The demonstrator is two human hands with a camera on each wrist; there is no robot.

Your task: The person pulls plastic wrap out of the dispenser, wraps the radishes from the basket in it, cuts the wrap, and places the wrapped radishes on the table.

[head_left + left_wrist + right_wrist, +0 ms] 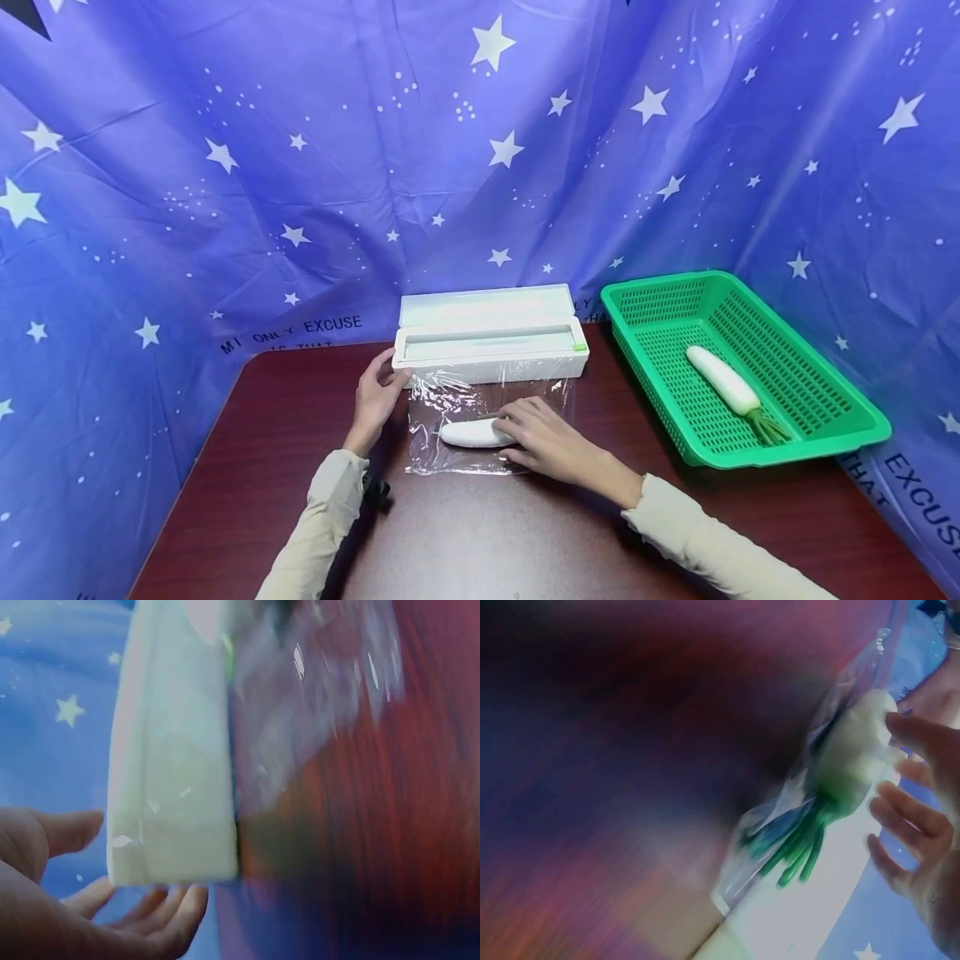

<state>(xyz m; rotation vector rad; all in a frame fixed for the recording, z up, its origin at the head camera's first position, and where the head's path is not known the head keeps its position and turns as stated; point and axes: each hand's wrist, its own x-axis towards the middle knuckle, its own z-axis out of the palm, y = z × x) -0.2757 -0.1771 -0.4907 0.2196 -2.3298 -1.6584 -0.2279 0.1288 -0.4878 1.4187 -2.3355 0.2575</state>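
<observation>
A white radish (472, 433) with green stems (799, 840) lies on a sheet of clear cling film (450, 400), which stretches forward from a white cling film box (491, 367). My right hand (543, 437) is over the stem end of the radish, its fingers spread and fingertips right at its side. In the head view it hides the stems. At the left end of the box is my left hand (377, 396). The left wrist view shows its fingers (184, 922) lying along that end, with the thumb held apart.
To the right stands a green basket (645, 383) holding another white radish (723, 382) with stems. The box's lid (487, 307) is raised at the back, and a small green piece (579, 347) sits on its right rim. A starry blue curtain (337, 167) hangs behind the dark table (262, 467).
</observation>
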